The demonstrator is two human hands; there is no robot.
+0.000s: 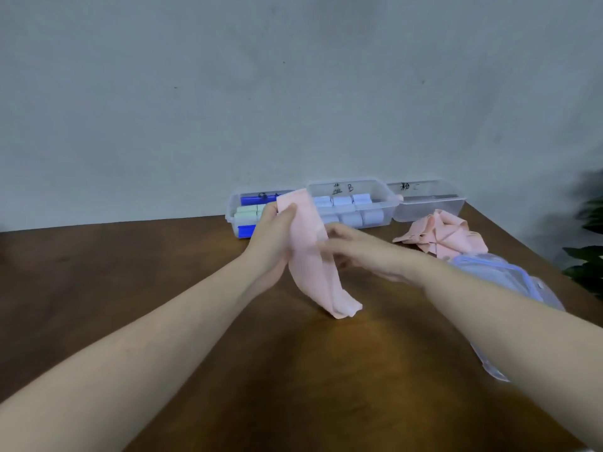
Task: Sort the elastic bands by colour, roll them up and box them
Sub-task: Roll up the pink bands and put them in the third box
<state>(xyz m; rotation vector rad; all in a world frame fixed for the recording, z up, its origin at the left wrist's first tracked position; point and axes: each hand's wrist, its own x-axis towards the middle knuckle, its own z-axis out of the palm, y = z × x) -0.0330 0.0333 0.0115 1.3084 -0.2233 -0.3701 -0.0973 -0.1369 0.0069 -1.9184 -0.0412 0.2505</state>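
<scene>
The pink band (310, 252) hangs in front of the middle box (350, 203), held up above the table (163, 272) by both hands, its lower end drooping down to touch the wood. The left hand (272, 236) grips the band near its top, thumb curled over the front of the fabric, so the upper edge stands up in front of the left box (243, 212). The right hand (355, 252) reaches across to the band just below that, its fingers against the fabric; motion blur hides whether they pinch it or only touch it.

The middle box, clear plastic with a handwritten mark on its far wall, holds rows of rolled pale blue bands (344, 207). The left box, touching it, holds rolled pale green bands (246, 212) and shows dark blue parts. The right box (427, 203), also touching the middle box, has a mark on its wall too; its contents cannot be made out.

Near the right box, toward the person, lies a loose heap of pink bands (440, 238). Just beyond the heap on the person's side lies a clear pouch (499, 272) with bluish edging, partly under the right forearm.
</scene>
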